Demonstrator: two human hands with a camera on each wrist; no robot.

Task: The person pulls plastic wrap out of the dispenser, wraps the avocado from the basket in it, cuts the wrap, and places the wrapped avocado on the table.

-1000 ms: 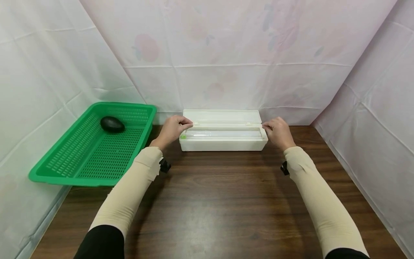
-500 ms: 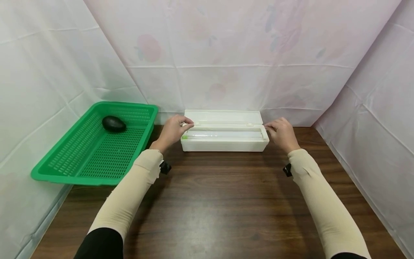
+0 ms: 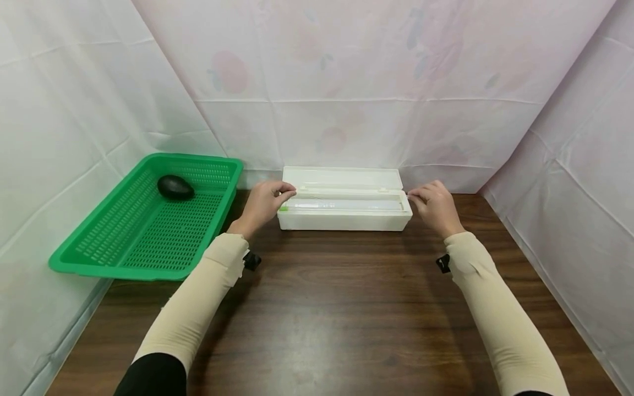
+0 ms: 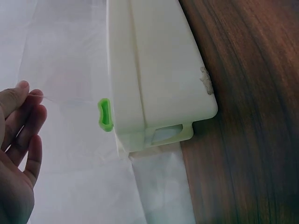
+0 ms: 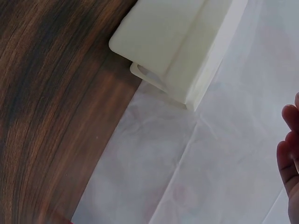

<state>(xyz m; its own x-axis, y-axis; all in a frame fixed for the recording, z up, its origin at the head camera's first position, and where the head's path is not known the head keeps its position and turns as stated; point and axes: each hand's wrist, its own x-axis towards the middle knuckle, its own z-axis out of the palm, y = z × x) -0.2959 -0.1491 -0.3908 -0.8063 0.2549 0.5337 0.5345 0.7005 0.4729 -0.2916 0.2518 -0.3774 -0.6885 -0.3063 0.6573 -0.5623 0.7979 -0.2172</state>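
White cling-film dispenser box is sitting at the back of the dark wood table, against the draped white sheet, lid hinged open. Left hand is sitting at the box's left end, thumb and fingertips pinching the clear film edge next to the green slider tab. Right hand is mirroring it at the right end, fingers curled together at the box corner; whether it is actually pinching film, cannot tell, since only its fingertips are showing in the right wrist view. Green perforated basket is sitting left of the box, just beside it, holding one dark oval object near its back.
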